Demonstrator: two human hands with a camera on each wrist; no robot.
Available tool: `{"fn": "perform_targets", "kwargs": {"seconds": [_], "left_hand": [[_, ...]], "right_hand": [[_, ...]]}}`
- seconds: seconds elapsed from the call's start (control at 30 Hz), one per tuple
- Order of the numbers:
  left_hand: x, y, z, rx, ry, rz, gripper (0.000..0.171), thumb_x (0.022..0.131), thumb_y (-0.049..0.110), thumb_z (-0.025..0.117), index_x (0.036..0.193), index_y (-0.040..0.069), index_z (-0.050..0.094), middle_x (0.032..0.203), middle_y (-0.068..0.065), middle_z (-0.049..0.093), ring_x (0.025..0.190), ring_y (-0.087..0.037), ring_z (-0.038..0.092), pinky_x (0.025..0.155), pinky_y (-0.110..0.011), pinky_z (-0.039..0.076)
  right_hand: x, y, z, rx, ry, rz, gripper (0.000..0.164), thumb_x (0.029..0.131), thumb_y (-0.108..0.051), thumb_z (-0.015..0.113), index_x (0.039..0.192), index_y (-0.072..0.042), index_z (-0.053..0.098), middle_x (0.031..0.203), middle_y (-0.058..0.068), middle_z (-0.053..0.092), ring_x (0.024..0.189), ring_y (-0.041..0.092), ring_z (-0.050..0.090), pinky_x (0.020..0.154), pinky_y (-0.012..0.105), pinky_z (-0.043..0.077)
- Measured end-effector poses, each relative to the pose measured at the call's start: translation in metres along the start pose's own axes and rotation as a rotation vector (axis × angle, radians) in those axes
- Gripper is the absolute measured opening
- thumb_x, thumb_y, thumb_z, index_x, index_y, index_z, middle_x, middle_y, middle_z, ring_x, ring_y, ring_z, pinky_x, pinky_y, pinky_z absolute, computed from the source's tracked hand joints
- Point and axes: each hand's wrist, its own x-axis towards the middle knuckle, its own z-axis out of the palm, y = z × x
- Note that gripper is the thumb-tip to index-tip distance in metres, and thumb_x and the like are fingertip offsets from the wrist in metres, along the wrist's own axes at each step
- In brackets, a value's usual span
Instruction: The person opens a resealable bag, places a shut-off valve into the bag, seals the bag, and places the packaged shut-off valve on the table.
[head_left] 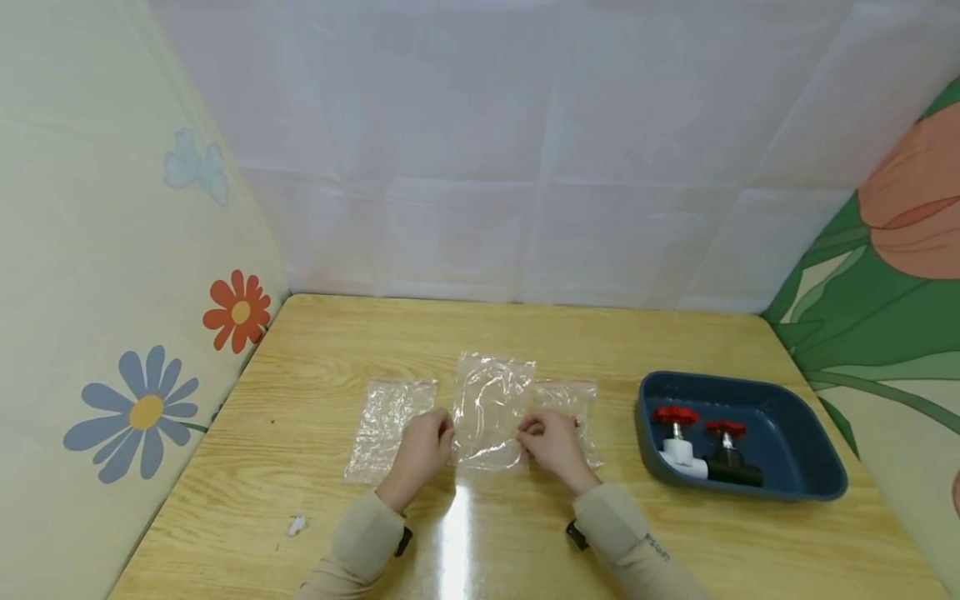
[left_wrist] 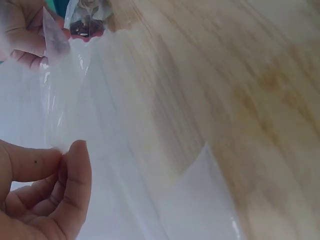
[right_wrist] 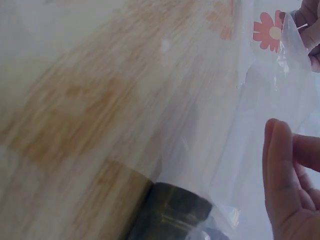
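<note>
Both hands hold a clear plastic zip bag (head_left: 491,408) over the middle of the table. My left hand (head_left: 426,446) pinches its left edge between thumb and fingers, and my right hand (head_left: 557,446) pinches the right edge. To the left, beside the left hand, a second clear bag (head_left: 390,408) lies flat. A third clear bag (head_left: 557,395) lies partly behind the right hand. In the right wrist view a dark cylindrical piece (right_wrist: 175,207) shows by clear plastic near the right hand; the rest of it is out of frame.
A dark blue tray (head_left: 798,446) stands on the right of the wooden table (head_left: 300,433). In it lie a white valve (head_left: 678,450) and a black valve (head_left: 731,467), each with a red handle. White sheeting (head_left: 450,167) rises behind the table; flower-patterned panels stand at both sides.
</note>
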Motion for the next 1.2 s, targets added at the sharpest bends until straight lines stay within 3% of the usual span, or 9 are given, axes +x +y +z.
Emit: {"fn": "perform_targets", "kwargs": {"seconds": [0.3, 0.7, 1.03, 1.2], "left_hand": [[-0.003, 0.004, -0.002, -0.078, 0.086, 0.021, 0.013, 0.071, -0.009, 0.065, 0.068, 0.001, 0.058, 0.059, -0.003, 0.056, 0.051, -0.011, 0.05, 0.047, -0.02, 0.044], [-0.006, 0.004, -0.001, -0.126, 0.114, 0.022, 0.009, 0.072, -0.008, 0.067, 0.071, 0.001, 0.063, 0.064, -0.006, 0.063, 0.054, -0.013, 0.057, 0.052, -0.019, 0.048], [-0.01, 0.005, -0.001, -0.126, 0.097, 0.009, 0.011, 0.07, -0.008, 0.067, 0.066, 0.002, 0.065, 0.063, -0.006, 0.064, 0.055, -0.013, 0.058, 0.053, -0.019, 0.049], [-0.009, 0.004, -0.002, -0.147, 0.029, -0.01, 0.007, 0.07, -0.007, 0.068, 0.071, -0.001, 0.065, 0.066, -0.008, 0.064, 0.058, -0.015, 0.06, 0.055, -0.018, 0.05]], "right_hand": [[-0.003, 0.0, -0.006, -0.105, 0.081, -0.091, 0.013, 0.066, 0.009, 0.07, 0.068, -0.002, 0.063, 0.067, 0.005, 0.063, 0.06, 0.013, 0.056, 0.056, 0.022, 0.049], [-0.008, -0.002, -0.01, -0.075, 0.131, -0.179, 0.015, 0.065, 0.013, 0.069, 0.067, -0.002, 0.064, 0.068, 0.009, 0.064, 0.063, 0.016, 0.058, 0.06, 0.022, 0.05], [-0.009, 0.003, -0.01, -0.053, 0.145, -0.211, 0.016, 0.066, 0.015, 0.067, 0.065, -0.001, 0.063, 0.069, 0.012, 0.064, 0.064, 0.021, 0.061, 0.059, 0.022, 0.052], [-0.009, 0.004, -0.009, -0.045, 0.166, -0.223, 0.018, 0.066, 0.016, 0.067, 0.065, -0.001, 0.062, 0.07, 0.011, 0.065, 0.066, 0.023, 0.062, 0.06, 0.023, 0.053]]}}
